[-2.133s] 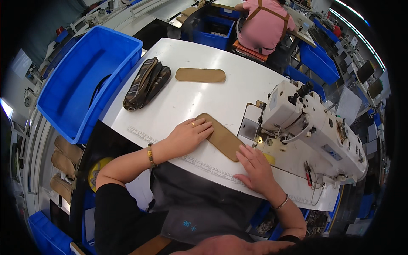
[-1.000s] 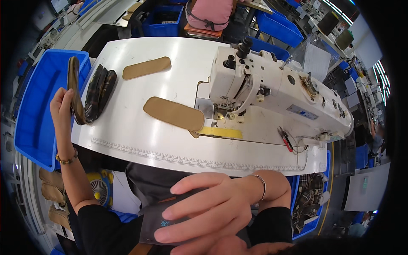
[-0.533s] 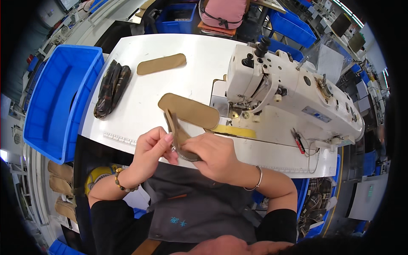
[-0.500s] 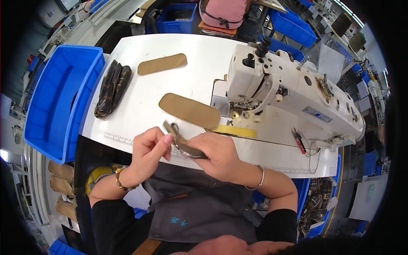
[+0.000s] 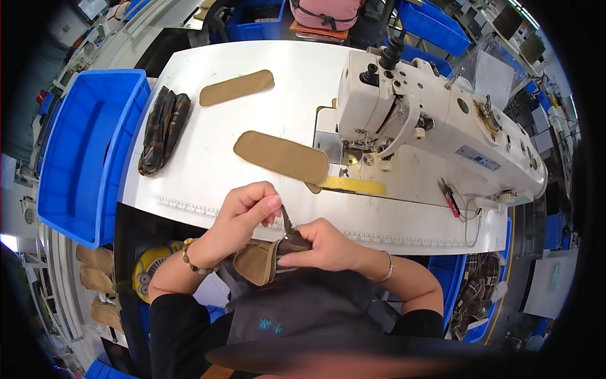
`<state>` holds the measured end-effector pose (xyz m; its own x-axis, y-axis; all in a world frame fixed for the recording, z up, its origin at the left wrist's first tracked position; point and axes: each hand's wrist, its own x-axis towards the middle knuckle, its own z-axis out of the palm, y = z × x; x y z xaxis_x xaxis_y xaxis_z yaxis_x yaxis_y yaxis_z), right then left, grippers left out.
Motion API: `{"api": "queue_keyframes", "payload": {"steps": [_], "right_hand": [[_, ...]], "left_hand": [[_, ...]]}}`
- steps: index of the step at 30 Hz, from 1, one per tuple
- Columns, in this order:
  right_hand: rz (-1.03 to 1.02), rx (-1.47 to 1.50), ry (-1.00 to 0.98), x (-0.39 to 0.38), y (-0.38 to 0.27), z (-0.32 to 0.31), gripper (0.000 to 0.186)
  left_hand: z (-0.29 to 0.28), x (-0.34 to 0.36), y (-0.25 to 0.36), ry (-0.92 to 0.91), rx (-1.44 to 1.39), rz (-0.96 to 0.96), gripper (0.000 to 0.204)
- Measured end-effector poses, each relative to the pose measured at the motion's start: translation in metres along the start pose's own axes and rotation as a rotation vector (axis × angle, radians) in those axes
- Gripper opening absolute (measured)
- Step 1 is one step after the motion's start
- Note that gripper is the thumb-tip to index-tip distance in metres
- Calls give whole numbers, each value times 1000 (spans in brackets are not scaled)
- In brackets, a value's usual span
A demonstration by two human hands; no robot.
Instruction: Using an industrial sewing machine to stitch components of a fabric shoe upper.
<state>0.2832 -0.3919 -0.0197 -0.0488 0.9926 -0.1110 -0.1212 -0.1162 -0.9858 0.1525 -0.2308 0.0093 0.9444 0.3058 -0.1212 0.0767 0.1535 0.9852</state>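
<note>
In front of me, at the table's near edge, I hold a small brown fabric pouch piece [image 5: 254, 262] with a curved, rounded end. My right hand [image 5: 325, 245] is closed round its right side, thumb on top. My left hand [image 5: 249, 210] pinches the upper end of a dark narrow strip [image 5: 288, 222], perhaps zipper tape, that rises from the piece. Past my hands a tan oval panel [image 5: 281, 156] lies beside the needle area of the white sewing machine [image 5: 429, 120]. A second tan oval panel [image 5: 237, 88] lies farther back.
A folded dark plaid fabric bundle [image 5: 163, 132] lies at the table's left, next to a large blue bin [image 5: 85, 148]. Yellow tape [image 5: 353, 184] and a ruler strip [image 5: 404, 240] run along the table. Red-handled snips [image 5: 451, 199] lie under the machine arm.
The brown piece has come down toward me and turned, so its rounded end shows. My left hand has moved up and right, drawing the dark strip upward. My right hand is slightly lower.
</note>
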Motion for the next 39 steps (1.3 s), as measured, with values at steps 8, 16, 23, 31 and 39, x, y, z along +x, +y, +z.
{"api": "queue_keyframes", "payload": {"steps": [8,16,23,31,39], "right_hand": [[13,322,303,-7,5,-3,16],[9,450,324,-15,14,-23,21],[-40,522,355,-17,24,-20,18],[-53,333,416,-23,19,-7,12],[-33,413,391,-24,34,-6,17]], "left_hand": [[2,2,-15,-123,101,-153,21],[2,-4,-35,-122,-29,-230,25],[20,-3,-36,-53,-545,-269,19],[36,-12,-52,-5,-151,-135,25],[32,-13,-59,-72,-390,-203,23]]}}
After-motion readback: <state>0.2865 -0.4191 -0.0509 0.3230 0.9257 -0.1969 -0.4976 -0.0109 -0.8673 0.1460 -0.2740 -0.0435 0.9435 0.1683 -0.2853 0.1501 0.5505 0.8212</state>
